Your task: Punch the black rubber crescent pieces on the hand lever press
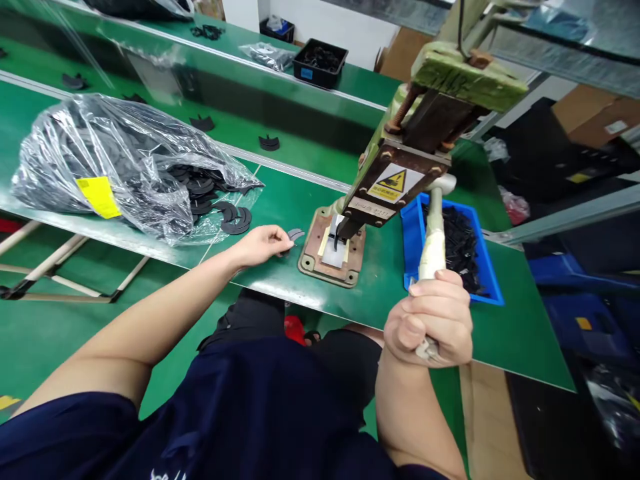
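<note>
Between thumb and fingers, my left hand [263,245] pinches a dark curved plastic piece [296,234], just left of the press base [327,279]. Fingers of my right hand [435,323] wrap round the wrapped lever [434,250] of the hand press [400,157]. Below the press head, a small black part sits on the light metal plate [334,257]. A clear plastic bag [115,160] of black curved pieces lies left of my left hand, with several loose curved pieces [235,219] at its mouth.
Behind the press lever stands a blue bin [493,280] filled with small black parts. A conveyor belt [310,160] runs behind the bench, carrying several spaced black pieces. On the far bench are a black bin [320,63] and a clear bag [270,56].
</note>
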Action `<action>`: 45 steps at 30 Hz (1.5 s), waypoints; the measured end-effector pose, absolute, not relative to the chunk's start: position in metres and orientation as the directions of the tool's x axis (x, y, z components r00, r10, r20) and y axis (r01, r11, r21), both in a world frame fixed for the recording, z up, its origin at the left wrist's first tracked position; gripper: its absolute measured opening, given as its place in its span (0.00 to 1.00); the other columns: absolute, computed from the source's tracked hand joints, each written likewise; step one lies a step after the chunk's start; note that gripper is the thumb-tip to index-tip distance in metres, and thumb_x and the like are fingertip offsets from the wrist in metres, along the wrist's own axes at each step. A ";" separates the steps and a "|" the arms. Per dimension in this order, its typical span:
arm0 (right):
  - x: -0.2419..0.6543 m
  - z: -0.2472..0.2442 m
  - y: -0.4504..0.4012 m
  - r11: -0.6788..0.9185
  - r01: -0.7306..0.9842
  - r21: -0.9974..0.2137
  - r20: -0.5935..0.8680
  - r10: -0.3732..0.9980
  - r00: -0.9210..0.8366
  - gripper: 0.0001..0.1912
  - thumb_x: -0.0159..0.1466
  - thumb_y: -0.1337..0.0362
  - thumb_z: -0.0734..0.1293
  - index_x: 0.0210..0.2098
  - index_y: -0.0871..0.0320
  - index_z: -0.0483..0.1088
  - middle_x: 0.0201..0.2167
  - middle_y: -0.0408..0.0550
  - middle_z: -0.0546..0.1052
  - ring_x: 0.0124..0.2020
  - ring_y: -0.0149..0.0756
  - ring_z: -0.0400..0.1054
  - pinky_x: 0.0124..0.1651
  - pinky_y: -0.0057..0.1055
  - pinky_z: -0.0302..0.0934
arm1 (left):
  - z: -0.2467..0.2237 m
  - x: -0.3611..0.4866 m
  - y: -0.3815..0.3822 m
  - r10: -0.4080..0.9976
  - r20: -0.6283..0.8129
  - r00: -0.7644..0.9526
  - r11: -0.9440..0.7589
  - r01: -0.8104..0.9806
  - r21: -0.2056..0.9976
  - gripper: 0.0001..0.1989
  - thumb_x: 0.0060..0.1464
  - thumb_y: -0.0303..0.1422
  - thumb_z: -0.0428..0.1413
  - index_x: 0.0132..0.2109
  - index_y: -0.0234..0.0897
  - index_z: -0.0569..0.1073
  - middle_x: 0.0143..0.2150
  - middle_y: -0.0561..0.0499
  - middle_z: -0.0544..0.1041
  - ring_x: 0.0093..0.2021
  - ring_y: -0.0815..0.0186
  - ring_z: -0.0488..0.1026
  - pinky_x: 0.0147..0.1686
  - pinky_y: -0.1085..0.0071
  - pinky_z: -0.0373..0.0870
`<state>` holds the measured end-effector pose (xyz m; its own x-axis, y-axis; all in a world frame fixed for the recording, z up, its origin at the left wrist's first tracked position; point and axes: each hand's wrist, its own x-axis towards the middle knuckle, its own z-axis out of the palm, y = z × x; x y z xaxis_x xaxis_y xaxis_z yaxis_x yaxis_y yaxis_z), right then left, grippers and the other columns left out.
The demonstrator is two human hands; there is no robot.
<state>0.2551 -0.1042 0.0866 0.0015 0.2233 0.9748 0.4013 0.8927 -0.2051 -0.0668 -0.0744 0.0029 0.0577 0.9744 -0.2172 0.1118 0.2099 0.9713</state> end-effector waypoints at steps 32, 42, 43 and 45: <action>0.239 0.082 -0.081 0.938 0.336 -0.083 0.976 0.009 0.216 0.22 0.64 0.58 0.68 0.19 0.53 0.55 0.14 0.36 0.58 0.21 0.30 0.64 0.43 0.41 0.69 | 0.007 -0.009 0.029 0.914 -0.294 0.281 0.234 0.228 0.945 0.21 0.51 0.36 0.75 0.32 0.37 0.68 0.23 0.55 0.74 0.20 0.68 0.77 0.21 0.75 0.73; 0.238 0.081 -0.083 0.928 0.366 -0.066 0.982 -0.005 0.190 0.15 0.65 0.58 0.66 0.24 0.51 0.61 0.16 0.36 0.56 0.20 0.30 0.60 0.42 0.41 0.68 | 0.010 -0.009 0.031 0.782 -0.519 0.344 0.488 0.179 0.854 0.22 0.50 0.40 0.75 0.32 0.37 0.69 0.24 0.48 0.80 0.25 0.62 0.82 0.26 0.73 0.78; 0.239 0.085 -0.083 0.927 0.371 -0.058 0.982 -0.013 0.186 0.15 0.66 0.57 0.66 0.25 0.51 0.62 0.16 0.36 0.55 0.20 0.30 0.59 0.41 0.41 0.68 | 0.010 -0.008 0.029 0.787 -0.522 0.329 0.490 0.181 0.853 0.21 0.51 0.40 0.74 0.33 0.37 0.69 0.24 0.48 0.80 0.25 0.61 0.82 0.27 0.72 0.79; 0.243 0.102 -0.080 0.903 0.413 -0.114 0.982 0.040 0.183 0.13 0.66 0.51 0.67 0.30 0.49 0.65 0.18 0.36 0.57 0.20 0.29 0.58 0.40 0.40 0.69 | 0.011 -0.007 0.025 0.798 -0.516 0.311 0.482 0.184 0.857 0.20 0.54 0.40 0.73 0.34 0.38 0.69 0.23 0.48 0.79 0.26 0.61 0.82 0.28 0.71 0.80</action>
